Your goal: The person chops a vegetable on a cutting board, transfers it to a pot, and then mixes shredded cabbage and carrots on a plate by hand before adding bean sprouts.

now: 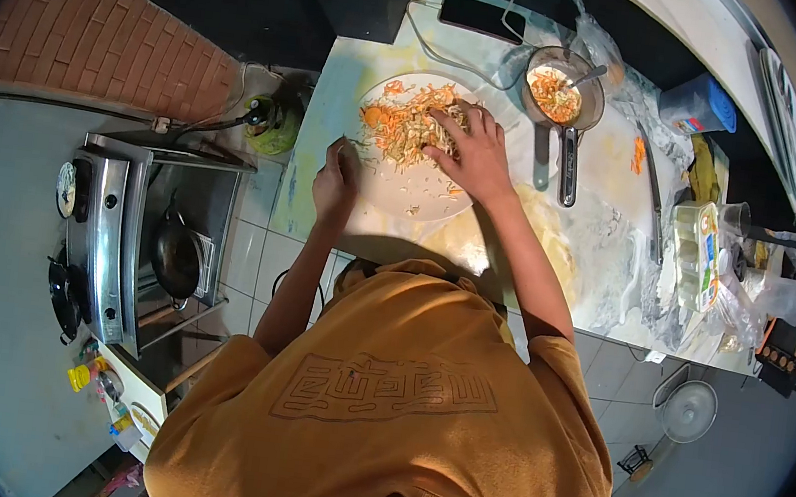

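Observation:
On the table in front of me is a large round pale plate (394, 199) with a heap of shredded carrot and pale vegetable strips (401, 131) over its far half. My left hand (335, 182) is at the plate's left rim, its fingers curled closed on the edge. My right hand (477, 155) reaches over from the right, fingers spread and tips touching the shreds. A few loose strips lie on the near part of the plate.
Right of the plate stands a small pan (566, 86) with a spoon and more shreds in it. A phone (483, 19) with a cable lies at the back. A long knife (650, 189), carrot scraps (637, 155) and a plastic tub (694, 253) are farther right. A stove (109, 245) stands left.

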`<state>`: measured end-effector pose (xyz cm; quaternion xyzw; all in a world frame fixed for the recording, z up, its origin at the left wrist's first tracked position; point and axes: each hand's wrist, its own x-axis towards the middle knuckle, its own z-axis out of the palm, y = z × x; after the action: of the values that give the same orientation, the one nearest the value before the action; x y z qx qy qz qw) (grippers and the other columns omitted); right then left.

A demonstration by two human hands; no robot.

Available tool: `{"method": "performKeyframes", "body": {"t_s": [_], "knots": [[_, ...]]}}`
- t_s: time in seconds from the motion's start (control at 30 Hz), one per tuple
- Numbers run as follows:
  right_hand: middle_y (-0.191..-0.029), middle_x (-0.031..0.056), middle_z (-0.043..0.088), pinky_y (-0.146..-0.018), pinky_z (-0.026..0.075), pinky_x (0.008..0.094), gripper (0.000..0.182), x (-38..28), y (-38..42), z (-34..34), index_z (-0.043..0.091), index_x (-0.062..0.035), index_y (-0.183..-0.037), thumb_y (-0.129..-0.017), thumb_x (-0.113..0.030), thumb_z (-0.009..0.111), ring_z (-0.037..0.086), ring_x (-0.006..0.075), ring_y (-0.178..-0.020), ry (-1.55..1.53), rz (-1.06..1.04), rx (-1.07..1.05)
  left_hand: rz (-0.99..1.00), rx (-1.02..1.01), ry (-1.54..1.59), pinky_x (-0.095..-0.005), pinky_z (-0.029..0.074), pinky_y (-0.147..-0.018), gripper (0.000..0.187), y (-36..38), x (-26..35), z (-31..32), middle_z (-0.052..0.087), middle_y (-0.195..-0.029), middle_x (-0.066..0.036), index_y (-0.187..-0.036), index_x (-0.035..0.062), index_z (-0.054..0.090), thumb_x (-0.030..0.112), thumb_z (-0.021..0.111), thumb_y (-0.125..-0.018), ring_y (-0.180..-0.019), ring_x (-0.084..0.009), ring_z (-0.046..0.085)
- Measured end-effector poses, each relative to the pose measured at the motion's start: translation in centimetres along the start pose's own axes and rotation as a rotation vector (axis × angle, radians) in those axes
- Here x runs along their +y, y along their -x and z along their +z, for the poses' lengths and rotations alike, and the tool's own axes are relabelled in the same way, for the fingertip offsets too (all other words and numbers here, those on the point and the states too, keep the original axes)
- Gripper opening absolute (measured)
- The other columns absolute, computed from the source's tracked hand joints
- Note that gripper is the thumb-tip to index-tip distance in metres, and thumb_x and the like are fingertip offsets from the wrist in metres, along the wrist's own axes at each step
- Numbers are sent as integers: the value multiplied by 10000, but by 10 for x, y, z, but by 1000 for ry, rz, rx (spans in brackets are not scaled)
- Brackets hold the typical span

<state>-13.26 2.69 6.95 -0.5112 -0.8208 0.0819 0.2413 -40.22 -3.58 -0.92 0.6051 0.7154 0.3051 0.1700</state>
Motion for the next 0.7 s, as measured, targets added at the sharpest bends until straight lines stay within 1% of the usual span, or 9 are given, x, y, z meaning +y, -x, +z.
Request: {"method": "performKeyframes", "body": {"t_s": [0.1,0.17,0.3,0.37,0.4,0.5,0.53,0.67,0.7], "knots": [[-1401,188,531,-1066,437,459,452,4,0,6,600,-173,-1388,-948,-234,685,498,403,-1279,16,24,-13,-23,17,15,-555,535,-625,396,1,1,1,711,-805,-202,-1391,148,495,135,546,-999,-692,-438,676],[-1341,167,576,-1069,434,456,380,14,-2,7,640,-138,-1328,-951,-176,665,504,397,-1257,-197,106,1,9,60,-5,-544,538,-617,411,1,-1,3,711,-794,-197,-1393,146,509,137,563,-985,-683,-421,680],[-1259,154,627,-1027,469,407,294,30,-2,10,674,-95,-1262,-972,-127,640,575,350,-1185,-334,107,64,75,105,-1,-530,540,-610,427,1,-5,4,708,-782,-194,-1397,147,508,138,573,-975,-671,-414,679],[-1210,138,657,-958,504,348,242,36,-3,8,687,-65,-1224,-994,-104,624,646,290,-1078,-608,200,40,35,76,5,-530,541,-616,428,2,-4,3,705,-785,-199,-1398,147,507,129,570,-975,-677,-417,679],[-1128,104,683,-896,508,289,208,38,-2,8,692,-47,-1202,-1024,-105,602,663,195,-993,-643,218,54,36,76,4,-530,541,-616,428,2,-4,3,705,-785,-199,-1398,147,507,129,570,-975,-677,-417,679],[-1109,72,695,-896,491,275,224,47,2,14,681,-55,-1233,-1042,-124,588,621,137,-994,-795,297,83,39,76,14,-533,540,-618,430,2,-5,5,701,-781,-207,-1398,147,507,124,569,-973,-673,-421,677],[-1174,113,682,-926,497,308,241,46,2,8,674,-66,-1256,-1040,-97,573,649,188,-1017,-868,418,14,54,90,9,-535,537,-615,427,1,-6,5,697,-772,-209,-1398,150,508,130,566,-975,-669,-422,675],[-1164,110,679,-912,494,306,260,51,4,6,661,-75,-1281,-1049,-110,548,633,181,-1008,-879,348,55,39,95,-16,-541,531,-606,417,1,-6,7,687,-743,-208,-1396,159,510,149,555,-982,-657,-426,670],[-1183,123,674,-928,494,312,279,50,6,1,653,-74,-1298,-1046,-111,539,643,208,-1018,-808,357,-1,40,96,-17,-541,531,-606,417,1,-6,7,687,-743,-208,-1396,159,510,149,555,-982,-657,-426,670]]}}
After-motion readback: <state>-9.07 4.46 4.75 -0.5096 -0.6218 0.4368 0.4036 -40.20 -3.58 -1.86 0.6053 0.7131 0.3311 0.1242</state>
